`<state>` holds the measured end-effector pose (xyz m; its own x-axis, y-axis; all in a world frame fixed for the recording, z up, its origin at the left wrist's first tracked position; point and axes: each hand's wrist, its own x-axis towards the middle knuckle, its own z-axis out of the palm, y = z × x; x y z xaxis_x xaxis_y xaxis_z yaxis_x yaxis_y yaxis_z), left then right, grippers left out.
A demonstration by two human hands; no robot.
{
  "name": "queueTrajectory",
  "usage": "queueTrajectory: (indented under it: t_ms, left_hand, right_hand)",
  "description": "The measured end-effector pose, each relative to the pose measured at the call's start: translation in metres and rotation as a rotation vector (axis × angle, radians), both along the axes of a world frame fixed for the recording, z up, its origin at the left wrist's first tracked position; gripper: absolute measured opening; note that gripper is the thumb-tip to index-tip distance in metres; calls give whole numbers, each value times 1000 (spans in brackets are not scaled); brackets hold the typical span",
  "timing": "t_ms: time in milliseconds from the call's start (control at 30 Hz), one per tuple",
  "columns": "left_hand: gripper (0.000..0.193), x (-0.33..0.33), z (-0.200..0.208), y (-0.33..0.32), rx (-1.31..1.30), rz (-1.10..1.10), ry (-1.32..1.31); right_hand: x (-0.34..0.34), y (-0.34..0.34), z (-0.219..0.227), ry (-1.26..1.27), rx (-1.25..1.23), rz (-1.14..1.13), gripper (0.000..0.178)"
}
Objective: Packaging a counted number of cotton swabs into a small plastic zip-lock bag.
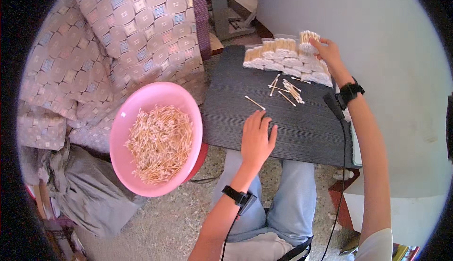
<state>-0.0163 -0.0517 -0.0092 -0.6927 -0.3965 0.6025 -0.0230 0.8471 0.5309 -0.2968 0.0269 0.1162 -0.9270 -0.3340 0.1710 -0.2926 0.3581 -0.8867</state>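
Observation:
My right hand (329, 53) grips a pack of cotton swabs (308, 38) at the far right of the dark table. That pack is held upright at the top of a stepped stack of similar clear packs (285, 62); whether it touches the stack I cannot tell. Over the table's near edge, my left hand (257, 136) is open, palm down, with nothing in it. A single cotton swab (255, 102) lies just beyond its fingertips. Farther off, several loose cotton swabs (293, 92) are scattered in a small heap in front of the stack.
To the left stands a pink basin (118, 140) heaped with loose swabs. The dark tabletop (226, 84) sits over my knees. A patterned sofa (141, 29) is at the far left, a grey cloth (89, 185) below it. A wall (401, 72) borders the right; a black cable (343, 152) hangs there.

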Motion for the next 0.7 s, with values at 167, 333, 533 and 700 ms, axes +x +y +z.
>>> queueTrajectory:
  t_ms: [167,333,533,700]
  left_hand:
    - [22,-2,0,2,10,9,-3]
    - [21,3,-5,-3,-13,45,-9]
    - [20,-1,-2,1,-14,27,2]
    - [18,2,-5,-2,-33,38,-27]
  right_hand:
    - [-32,-36,-19,396,299,-90,63]
    - [10,-32,0,722,681,-70,54]
    - [-2,-10,-38,942,705,359,52]
    - [2,-6,-26,788,690,382,54]
